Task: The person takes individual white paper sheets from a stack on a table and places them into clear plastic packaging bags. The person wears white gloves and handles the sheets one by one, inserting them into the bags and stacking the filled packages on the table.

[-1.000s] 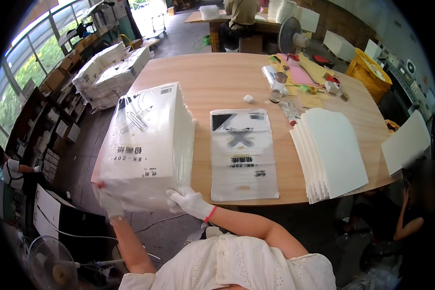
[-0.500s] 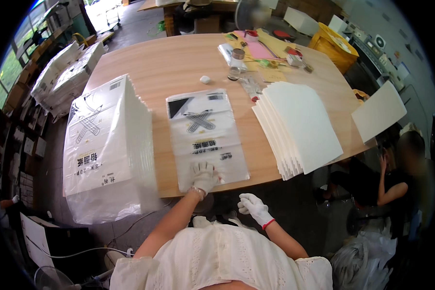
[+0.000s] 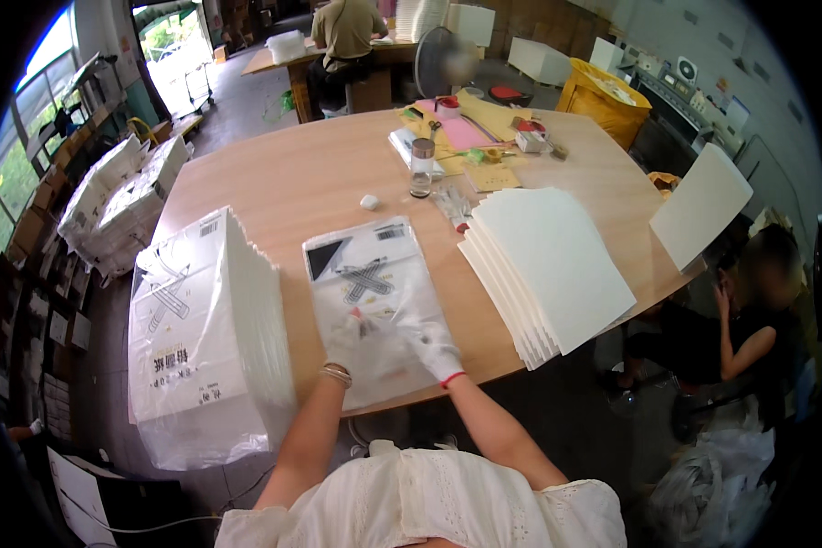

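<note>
A clear plastic packet of white paper, printed with crossed pencils and a dark corner, lies flat on the table in front of me. My left hand, in a white glove with a bracelet at the wrist, rests on its lower left part, fingers reaching forward. On its right half lies my right hand, gloved in white with a red cuff, its fingers apart. Both hands look open, though white gloves against white paper blur their outlines. Left of the packet stands a tall stack of similar packets. Fanned white paper stacks lie at the right.
On the wooden table are a glass jar, a small white lump, a spare glove and coloured papers. A person sits at the right; another works at a far table. Wrapped bundles stand left.
My right hand has come from beyond the table's front edge onto the packet. My left hand has shifted a little left and further up the packet. The view has tilted upward.
</note>
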Available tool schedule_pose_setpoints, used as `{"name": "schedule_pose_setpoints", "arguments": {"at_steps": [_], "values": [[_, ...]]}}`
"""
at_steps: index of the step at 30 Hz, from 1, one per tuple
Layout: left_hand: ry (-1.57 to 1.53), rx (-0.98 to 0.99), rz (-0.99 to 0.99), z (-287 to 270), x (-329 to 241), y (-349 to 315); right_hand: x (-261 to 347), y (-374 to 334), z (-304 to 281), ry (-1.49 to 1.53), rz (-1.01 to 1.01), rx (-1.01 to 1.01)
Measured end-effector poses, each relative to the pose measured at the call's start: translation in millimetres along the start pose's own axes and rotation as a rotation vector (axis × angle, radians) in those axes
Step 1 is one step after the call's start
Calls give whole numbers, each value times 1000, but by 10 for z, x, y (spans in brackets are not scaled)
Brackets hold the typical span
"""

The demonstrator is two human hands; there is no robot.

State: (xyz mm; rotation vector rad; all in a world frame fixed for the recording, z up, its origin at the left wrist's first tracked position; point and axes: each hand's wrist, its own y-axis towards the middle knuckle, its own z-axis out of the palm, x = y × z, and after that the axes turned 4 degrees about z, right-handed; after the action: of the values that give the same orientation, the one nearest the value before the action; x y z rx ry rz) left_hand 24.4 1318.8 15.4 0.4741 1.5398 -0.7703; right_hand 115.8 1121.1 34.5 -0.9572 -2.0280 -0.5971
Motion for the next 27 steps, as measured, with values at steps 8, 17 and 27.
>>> {"name": "schedule_pose_setpoints", "arguments": {"at_steps": [8,17,27], "values": [[112,80,-43,278,-775,90,645,1,-205,-266,-607,-26],[635,120,592,419,-1345,-440,518,-281,-267,-184,-448,79],[281,326,913,616,-1188,-1546,-100,-828,-3116,-552,13,6]]}}
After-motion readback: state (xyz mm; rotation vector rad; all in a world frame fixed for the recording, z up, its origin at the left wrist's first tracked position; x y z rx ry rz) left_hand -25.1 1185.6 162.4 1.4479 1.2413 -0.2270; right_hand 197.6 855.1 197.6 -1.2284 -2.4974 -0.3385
